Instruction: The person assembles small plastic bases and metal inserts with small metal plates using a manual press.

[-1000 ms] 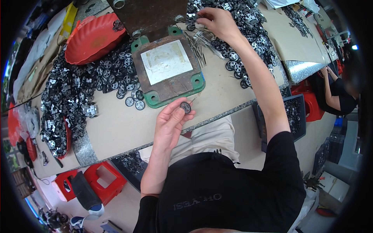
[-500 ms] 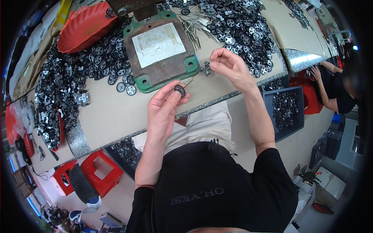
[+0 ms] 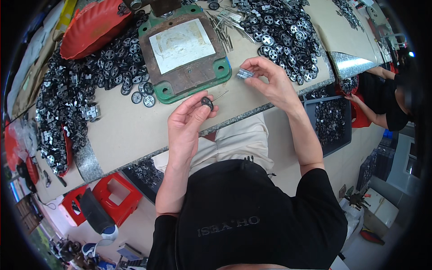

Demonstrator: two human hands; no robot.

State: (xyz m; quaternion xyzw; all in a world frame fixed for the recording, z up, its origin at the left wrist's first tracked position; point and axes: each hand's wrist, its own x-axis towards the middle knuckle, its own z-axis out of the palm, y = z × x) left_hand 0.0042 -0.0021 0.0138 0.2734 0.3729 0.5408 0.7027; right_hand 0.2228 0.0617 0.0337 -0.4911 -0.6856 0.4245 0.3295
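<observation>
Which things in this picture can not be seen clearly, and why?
- Small black wheel in the left hand, head view: the fingertips cover part of it; too small to see detail.
- Small grey part pinched by the right hand: too small to tell its shape.
- Red basket: cut off by the dark fisheye rim.
- Grey crate beside the table: its contents are too small to tell apart.
</observation>
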